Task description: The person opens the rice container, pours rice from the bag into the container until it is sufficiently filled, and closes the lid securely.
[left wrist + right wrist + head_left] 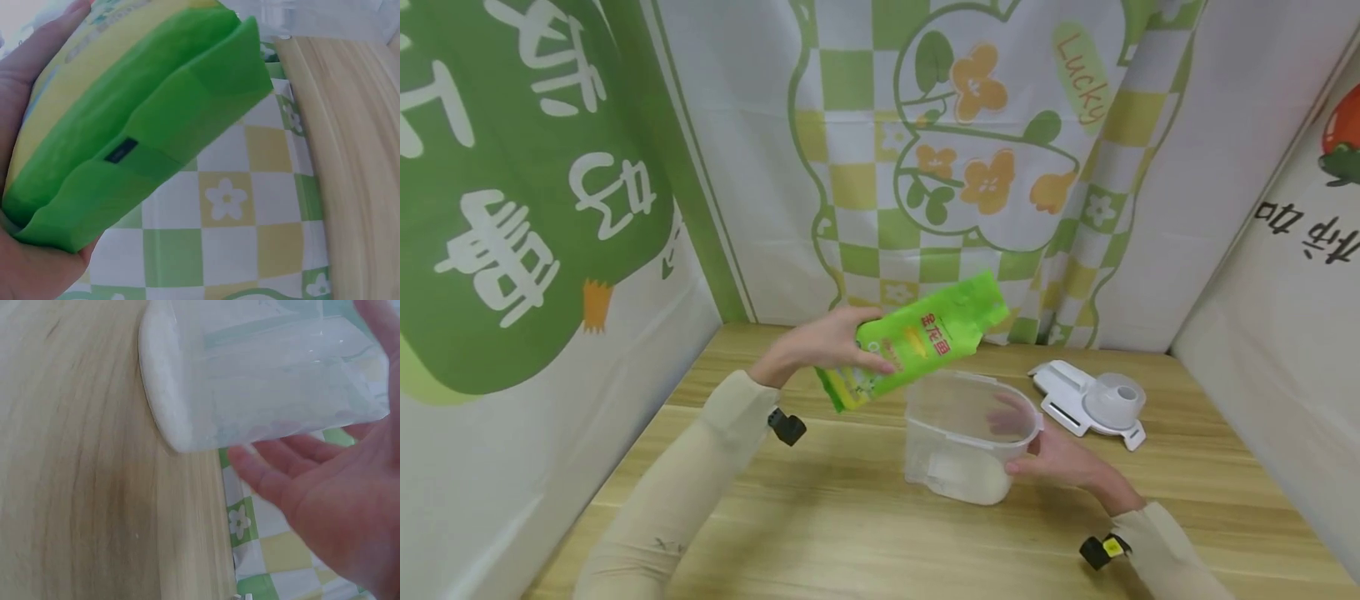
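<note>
My left hand grips a green bag with red lettering around its lower part. The bag is held tilted above the table, its top end up and to the right, over the left rim of a clear plastic container. In the left wrist view, the folded bottom seam of the bag faces the camera. The clear container stands upright, with white contents at its bottom. My right hand holds its right side, thumb on the near face and fingers behind the wall.
A white lid with a round translucent cup on it lies to the right, behind my right hand. The wooden table is bordered by a checked cloth at the back and printed side panels.
</note>
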Available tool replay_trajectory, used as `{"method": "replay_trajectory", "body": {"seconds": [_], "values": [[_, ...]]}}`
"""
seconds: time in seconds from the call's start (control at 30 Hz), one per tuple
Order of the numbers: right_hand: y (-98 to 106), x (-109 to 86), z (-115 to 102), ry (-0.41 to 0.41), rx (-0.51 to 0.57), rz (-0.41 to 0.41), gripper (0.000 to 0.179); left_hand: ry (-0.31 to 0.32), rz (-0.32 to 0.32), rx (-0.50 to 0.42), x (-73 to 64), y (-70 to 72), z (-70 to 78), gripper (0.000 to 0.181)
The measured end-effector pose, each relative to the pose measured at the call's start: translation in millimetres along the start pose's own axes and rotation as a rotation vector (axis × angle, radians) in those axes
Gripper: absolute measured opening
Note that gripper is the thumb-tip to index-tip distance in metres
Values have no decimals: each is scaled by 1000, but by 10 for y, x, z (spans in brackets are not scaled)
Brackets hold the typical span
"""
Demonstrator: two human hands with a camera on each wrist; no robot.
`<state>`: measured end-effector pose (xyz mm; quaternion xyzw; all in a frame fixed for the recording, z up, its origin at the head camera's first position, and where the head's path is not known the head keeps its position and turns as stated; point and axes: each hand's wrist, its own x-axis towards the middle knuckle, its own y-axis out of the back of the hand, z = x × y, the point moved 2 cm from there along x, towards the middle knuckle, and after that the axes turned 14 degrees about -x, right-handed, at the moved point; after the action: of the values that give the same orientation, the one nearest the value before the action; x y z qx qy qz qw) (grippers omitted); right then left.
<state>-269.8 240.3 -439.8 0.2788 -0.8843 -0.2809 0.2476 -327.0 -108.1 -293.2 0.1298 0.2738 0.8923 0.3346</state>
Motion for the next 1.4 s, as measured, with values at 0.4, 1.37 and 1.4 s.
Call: {"method": "replay_trajectory", "body": {"seconds": [0.4,1.37,1.4], "values": [[-20,-7,7,-5,-2,-3,93,-3,-43,167,44,-28,155,52],[-61,17,11,5,2,21,91,-23,-205,314,143,-99,368,51],[-61,18,10,5,4,22,91,-20,-207,318,144,-100,373,51]]}}
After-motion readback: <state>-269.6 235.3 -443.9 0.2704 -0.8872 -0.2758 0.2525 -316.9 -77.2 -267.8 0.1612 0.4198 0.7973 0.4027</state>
